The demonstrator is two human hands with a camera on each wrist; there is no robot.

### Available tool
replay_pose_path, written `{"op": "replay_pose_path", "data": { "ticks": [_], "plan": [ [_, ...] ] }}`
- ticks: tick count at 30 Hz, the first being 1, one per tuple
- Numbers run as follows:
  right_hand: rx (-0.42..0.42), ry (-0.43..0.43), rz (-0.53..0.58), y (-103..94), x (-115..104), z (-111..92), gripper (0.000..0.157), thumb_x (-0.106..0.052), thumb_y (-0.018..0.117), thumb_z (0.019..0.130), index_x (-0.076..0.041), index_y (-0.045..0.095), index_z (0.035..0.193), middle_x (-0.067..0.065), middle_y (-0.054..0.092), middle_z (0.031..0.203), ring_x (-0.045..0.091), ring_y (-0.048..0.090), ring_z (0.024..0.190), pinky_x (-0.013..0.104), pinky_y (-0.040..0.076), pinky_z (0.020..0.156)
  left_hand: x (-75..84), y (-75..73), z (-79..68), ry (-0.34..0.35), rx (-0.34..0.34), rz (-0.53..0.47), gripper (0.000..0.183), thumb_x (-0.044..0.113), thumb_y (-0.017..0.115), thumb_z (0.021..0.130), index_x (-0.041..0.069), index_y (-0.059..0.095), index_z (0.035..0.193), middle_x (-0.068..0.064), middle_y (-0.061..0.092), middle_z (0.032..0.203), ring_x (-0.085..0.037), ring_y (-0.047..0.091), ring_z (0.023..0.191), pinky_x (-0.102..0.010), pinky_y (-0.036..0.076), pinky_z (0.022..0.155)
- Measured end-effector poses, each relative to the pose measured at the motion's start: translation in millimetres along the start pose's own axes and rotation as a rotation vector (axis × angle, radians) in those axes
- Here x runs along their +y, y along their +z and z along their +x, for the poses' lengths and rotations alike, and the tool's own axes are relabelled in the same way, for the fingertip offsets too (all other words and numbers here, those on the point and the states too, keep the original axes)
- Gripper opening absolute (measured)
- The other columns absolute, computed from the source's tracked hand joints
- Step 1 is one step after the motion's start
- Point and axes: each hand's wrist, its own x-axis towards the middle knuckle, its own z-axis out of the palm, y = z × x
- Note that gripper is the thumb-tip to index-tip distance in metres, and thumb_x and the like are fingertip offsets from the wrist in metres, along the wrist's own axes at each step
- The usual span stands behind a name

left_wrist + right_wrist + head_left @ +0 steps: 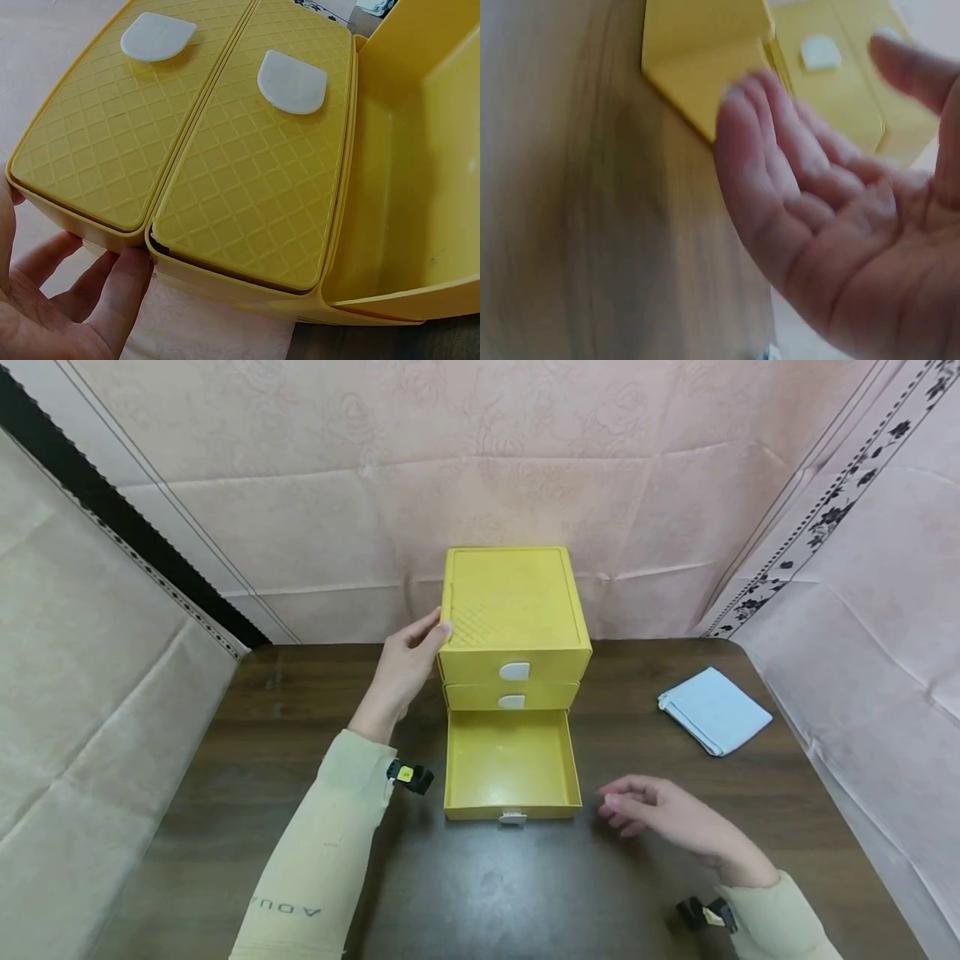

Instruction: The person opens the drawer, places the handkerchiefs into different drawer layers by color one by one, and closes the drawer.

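A yellow drawer cabinet (517, 597) stands against the cloth backdrop. Its bottom drawer (513, 758) is pulled far out, and nothing lies inside. The top drawer (112, 105) and middle drawer (255, 157) have diamond-patterned fronts and white tabs; the middle one sits almost flush. My left hand (401, 672) holds the cabinet's upper left edge, its thumb at the top corner and its bent fingers against the side. To the right of the pulled-out drawer, my right hand (660, 814) hovers over the table with loosely curved fingers and holds nothing.
A folded light blue cloth (716, 712) lies on the dark wooden table (300, 827), right of the cabinet. Pale patterned fabric (360, 510) hangs behind the table and along both sides. A small black camera (411, 775) is strapped at the left wrist.
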Motion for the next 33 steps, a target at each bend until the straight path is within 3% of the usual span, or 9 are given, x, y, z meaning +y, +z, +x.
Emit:
{"op": "replay_pose_path", "data": {
  "ticks": [5,8,12,16,19,25,33],
  "plan": [
    [0.264,0.062,-0.124,-27.8,10,2,0.056,-0.044,0.058,0.096,-0.001,0.053,0.131,0.018,0.064,0.117,0.030,0.064,0.100,0.043,0.052,0.086,-1.2,0.1,1.1,0.005,-0.007,-0.006,0.056,0.064,0.062,0.084,0.045,0.051,0.135,0.007,0.047,0.143,-0.013,0.051,0.121,-0.039,0.047,0.096],
    [0.355,0.098,-0.182,-48.1,19,4,0.061,-0.052,0.055,0.095,-0.003,0.052,0.132,0.018,0.062,0.121,0.029,0.064,0.101,0.046,0.051,0.086,-3.2,0.5,1.6,0.006,-0.011,-0.016,0.056,0.063,0.062,0.084,0.044,0.051,0.135,0.007,0.047,0.142,-0.013,0.052,0.120,-0.038,0.048,0.095],
    [0.471,0.119,-0.278,-74.4,25,5,0.066,-0.057,0.053,0.094,-0.003,0.052,0.131,0.020,0.061,0.120,0.031,0.063,0.099,0.041,0.053,0.080,-3.6,0.6,1.0,-0.004,-0.011,-0.021,0.056,0.063,0.062,0.084,0.045,0.051,0.136,0.006,0.046,0.143,-0.013,0.052,0.119,-0.039,0.049,0.094],
    [0.581,0.086,-0.473,-100.6,28,8,0.069,-0.056,0.052,0.094,0.005,0.053,0.128,0.028,0.061,0.115,0.039,0.061,0.100,0.045,0.051,0.076,-1.9,0.4,0.3,-0.007,-0.008,-0.023,0.056,0.063,0.062,0.084,0.045,0.051,0.136,0.007,0.046,0.143,-0.013,0.053,0.118,-0.039,0.049,0.094],
    [0.620,0.081,-0.561,-122.7,33,15,0.071,-0.051,0.053,0.096,0.011,0.047,0.132,0.034,0.057,0.118,0.046,0.056,0.107,0.054,0.048,0.081,-1.5,-0.4,0.5,-0.003,-0.008,-0.024,0.055,0.062,0.062,0.085,0.045,0.051,0.136,0.007,0.047,0.142,-0.013,0.054,0.117,-0.038,0.050,0.093],
    [0.685,0.128,-0.593,-162.2,45,35,0.089,-0.050,0.056,0.094,0.019,0.025,0.141,0.043,0.039,0.130,0.056,0.039,0.118,0.065,0.036,0.092,-2.2,-0.9,1.3,0.009,-0.009,-0.026,0.055,0.063,0.062,0.084,0.044,0.052,0.135,0.007,0.048,0.141,-0.013,0.055,0.116,-0.037,0.050,0.092],
    [0.675,0.222,-0.654,-181.3,49,50,0.106,-0.058,0.063,0.086,0.015,0.016,0.146,0.044,0.025,0.135,0.061,0.026,0.120,0.072,0.026,0.093,-3.2,-0.1,1.3,0.027,-0.007,-0.020,0.053,0.060,0.063,0.085,0.043,0.053,0.135,0.009,0.048,0.141,-0.014,0.054,0.117,-0.039,0.049,0.094]
  ]
}}
